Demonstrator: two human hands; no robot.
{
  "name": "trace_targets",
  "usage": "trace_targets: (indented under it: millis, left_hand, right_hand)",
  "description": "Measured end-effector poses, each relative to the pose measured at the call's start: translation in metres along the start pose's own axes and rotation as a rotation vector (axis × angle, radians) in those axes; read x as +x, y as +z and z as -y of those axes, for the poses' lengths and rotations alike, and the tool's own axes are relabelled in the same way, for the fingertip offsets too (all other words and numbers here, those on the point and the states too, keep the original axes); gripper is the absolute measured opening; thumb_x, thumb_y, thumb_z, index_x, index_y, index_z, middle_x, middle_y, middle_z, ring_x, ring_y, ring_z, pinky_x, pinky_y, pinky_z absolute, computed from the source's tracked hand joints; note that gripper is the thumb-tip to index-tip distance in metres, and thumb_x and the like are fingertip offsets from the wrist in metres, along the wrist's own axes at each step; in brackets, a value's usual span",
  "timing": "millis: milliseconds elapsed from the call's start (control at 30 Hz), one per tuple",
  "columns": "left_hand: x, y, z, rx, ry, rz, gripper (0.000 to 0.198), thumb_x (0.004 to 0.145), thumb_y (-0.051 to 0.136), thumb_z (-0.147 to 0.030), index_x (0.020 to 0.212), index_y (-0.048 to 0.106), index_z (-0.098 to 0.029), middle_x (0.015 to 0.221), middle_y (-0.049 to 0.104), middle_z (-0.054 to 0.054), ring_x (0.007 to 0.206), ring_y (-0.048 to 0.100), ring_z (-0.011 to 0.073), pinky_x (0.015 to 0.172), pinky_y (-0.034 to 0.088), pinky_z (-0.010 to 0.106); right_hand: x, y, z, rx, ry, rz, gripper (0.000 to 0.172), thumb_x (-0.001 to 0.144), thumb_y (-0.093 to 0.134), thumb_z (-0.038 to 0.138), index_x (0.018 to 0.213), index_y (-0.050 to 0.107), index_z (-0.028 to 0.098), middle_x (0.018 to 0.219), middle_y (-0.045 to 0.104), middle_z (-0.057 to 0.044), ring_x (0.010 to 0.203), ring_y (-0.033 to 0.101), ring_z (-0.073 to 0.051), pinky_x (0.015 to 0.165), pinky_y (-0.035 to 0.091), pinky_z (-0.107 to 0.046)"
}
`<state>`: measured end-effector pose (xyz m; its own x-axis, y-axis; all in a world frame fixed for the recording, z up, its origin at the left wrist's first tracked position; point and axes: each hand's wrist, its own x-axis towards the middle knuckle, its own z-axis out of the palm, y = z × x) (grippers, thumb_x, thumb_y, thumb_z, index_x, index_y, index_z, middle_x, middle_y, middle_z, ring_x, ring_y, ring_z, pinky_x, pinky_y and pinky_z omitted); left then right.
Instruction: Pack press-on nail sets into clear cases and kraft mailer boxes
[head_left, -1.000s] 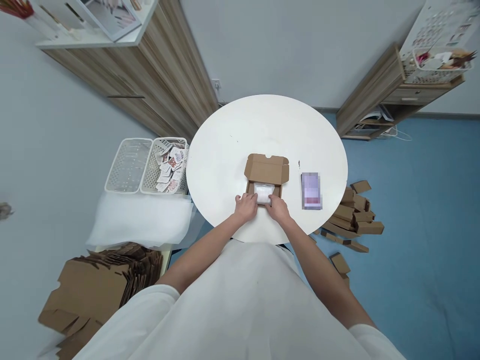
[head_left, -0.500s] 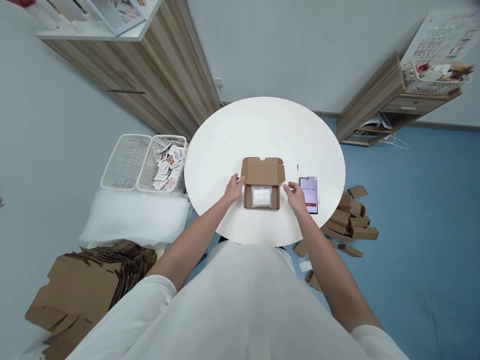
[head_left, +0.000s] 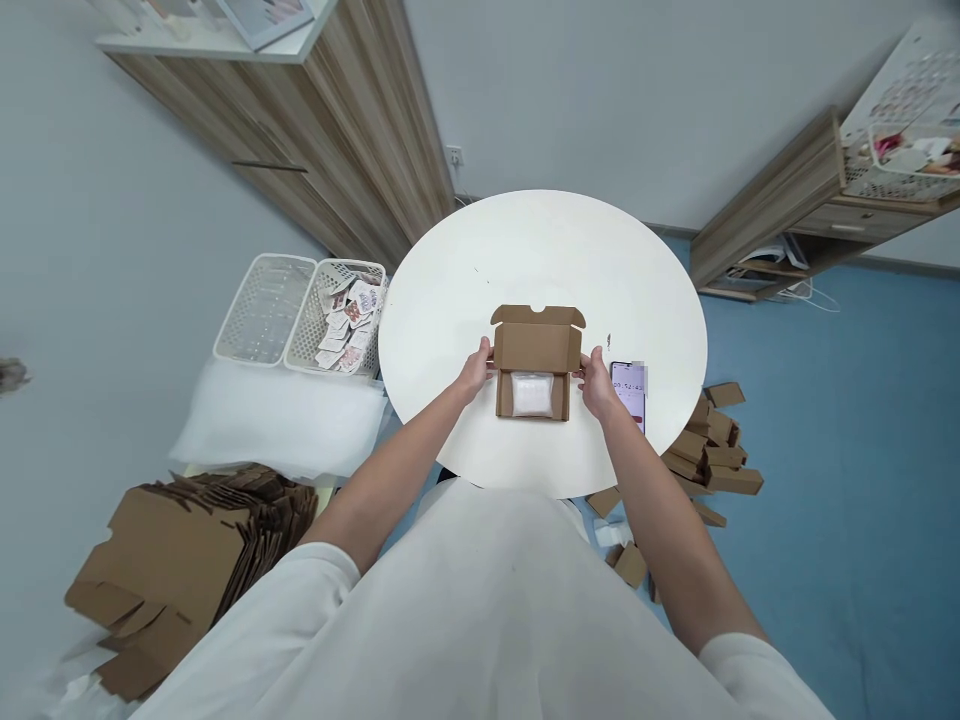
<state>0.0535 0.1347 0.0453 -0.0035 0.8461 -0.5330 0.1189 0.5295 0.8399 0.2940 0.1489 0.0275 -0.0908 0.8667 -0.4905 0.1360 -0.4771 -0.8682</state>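
A small brown cardboard box (head_left: 537, 346) stands on the white round table with its lid raised at the back. Inside lies a white padded packet (head_left: 532, 395), which looks wrapped in clear film. My left hand (head_left: 474, 372) has its fingers against the left side of the lid, thumb pointing up. On the opposite side, my right hand (head_left: 597, 384) touches the lid's right edge with its fingers, its thumb also raised. Some fingertips are hidden behind the cardboard. A phone (head_left: 627, 385) showing a timer lies just right of my right hand.
Left of the round table (head_left: 450, 270) stand two white baskets, one holding small printed packets (head_left: 349, 320). Below them are translucent white sheets (head_left: 277, 415) and stacked flat cardboard (head_left: 180, 545). Folded boxes (head_left: 720, 455) lie on the blue floor at right.
Both hands have closed in on the sides of the box lid. The lid has tilted up a little and its front flap now stands out. The whole view has shifted slightly.
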Motion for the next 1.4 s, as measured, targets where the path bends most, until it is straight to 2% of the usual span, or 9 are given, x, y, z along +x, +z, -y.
trace_targets:
  millis: [200,367,533,667,800,967,1133,1267,1400]
  left_hand:
    - [-0.013,-0.006,0.007,-0.039,0.052,0.07,0.071,0.081,0.009,-0.065,0.112,0.057,-0.022,0.123,0.052,0.007,0.109,0.049,0.0223,0.087,0.04,0.037]
    - [-0.022,-0.01,0.013,0.087,0.009,0.071,0.074,0.081,0.003,-0.064,0.119,0.052,-0.023,0.12,0.052,0.005,0.107,0.045,0.0213,0.088,0.038,0.038]
    - [-0.026,-0.012,0.015,0.051,-0.021,0.116,0.075,0.081,0.0,-0.064,0.129,0.04,-0.022,0.112,0.052,0.006,0.104,0.046,0.0205,0.084,0.036,0.034]
    - [-0.029,-0.014,0.014,0.038,-0.021,0.172,0.073,0.08,0.0,-0.065,0.134,0.031,-0.027,0.11,0.051,0.006,0.103,0.047,0.0205,0.084,0.035,0.035]
    - [-0.034,-0.018,0.017,0.057,0.0,0.229,0.072,0.08,-0.001,-0.065,0.131,0.034,-0.029,0.114,0.052,0.005,0.107,0.046,0.022,0.088,0.032,0.039]
    - [-0.045,-0.023,0.022,0.113,0.011,0.243,0.069,0.082,-0.002,-0.061,0.128,0.039,-0.03,0.121,0.052,0.005,0.112,0.045,0.0228,0.089,0.033,0.041]
    - [-0.058,-0.018,0.026,0.234,0.081,0.267,0.062,0.084,0.011,-0.059,0.119,0.05,-0.027,0.124,0.051,0.005,0.111,0.046,0.0229,0.089,0.036,0.038]
    - [-0.065,-0.007,0.035,0.337,0.148,0.203,0.052,0.084,0.029,-0.054,0.117,0.051,-0.022,0.122,0.051,0.007,0.105,0.049,0.0218,0.088,0.039,0.034]
    - [-0.077,0.002,0.043,0.674,0.254,0.057,0.049,0.081,0.036,-0.053,0.118,0.05,-0.023,0.125,0.045,0.009,0.114,0.041,0.0261,0.092,0.035,0.041]
  right_hand:
    - [-0.019,-0.001,-0.005,-0.079,-0.067,-0.038,0.069,0.078,0.005,0.069,0.113,0.055,0.036,0.114,0.055,0.003,0.086,0.046,-0.017,0.082,0.035,-0.036]
    - [-0.026,-0.002,-0.015,-0.078,-0.077,-0.009,0.071,0.078,0.008,0.068,0.117,0.053,0.031,0.101,0.057,-0.001,0.081,0.048,-0.016,0.08,0.035,-0.034]
    - [-0.029,-0.003,-0.019,-0.044,-0.064,0.023,0.069,0.077,0.013,0.069,0.121,0.049,0.031,0.094,0.057,-0.001,0.079,0.052,-0.016,0.076,0.036,-0.032]
    - [-0.031,-0.003,-0.019,-0.036,-0.05,0.046,0.069,0.077,0.012,0.07,0.122,0.048,0.031,0.093,0.058,-0.001,0.083,0.055,-0.017,0.077,0.037,-0.032]
    - [-0.039,-0.005,-0.022,-0.022,-0.026,0.074,0.071,0.077,0.011,0.07,0.124,0.046,0.03,0.102,0.058,-0.003,0.092,0.056,-0.02,0.084,0.035,-0.036]
    - [-0.059,-0.009,-0.024,-0.032,0.003,0.135,0.069,0.078,0.009,0.069,0.124,0.045,0.032,0.12,0.052,-0.003,0.106,0.052,-0.023,0.093,0.029,-0.042]
    - [-0.078,-0.008,-0.026,-0.064,-0.014,0.189,0.063,0.08,0.019,0.067,0.121,0.049,0.029,0.127,0.049,-0.005,0.112,0.047,-0.025,0.094,0.031,-0.043]
    - [-0.088,-0.002,-0.033,-0.177,-0.053,0.17,0.06,0.08,0.025,0.064,0.122,0.047,0.027,0.129,0.046,-0.006,0.114,0.045,-0.024,0.094,0.034,-0.043]
    - [-0.101,0.007,-0.042,-0.409,-0.153,0.067,0.058,0.079,0.032,0.062,0.121,0.047,0.026,0.132,0.038,-0.007,0.122,0.035,-0.022,0.098,0.033,-0.039]
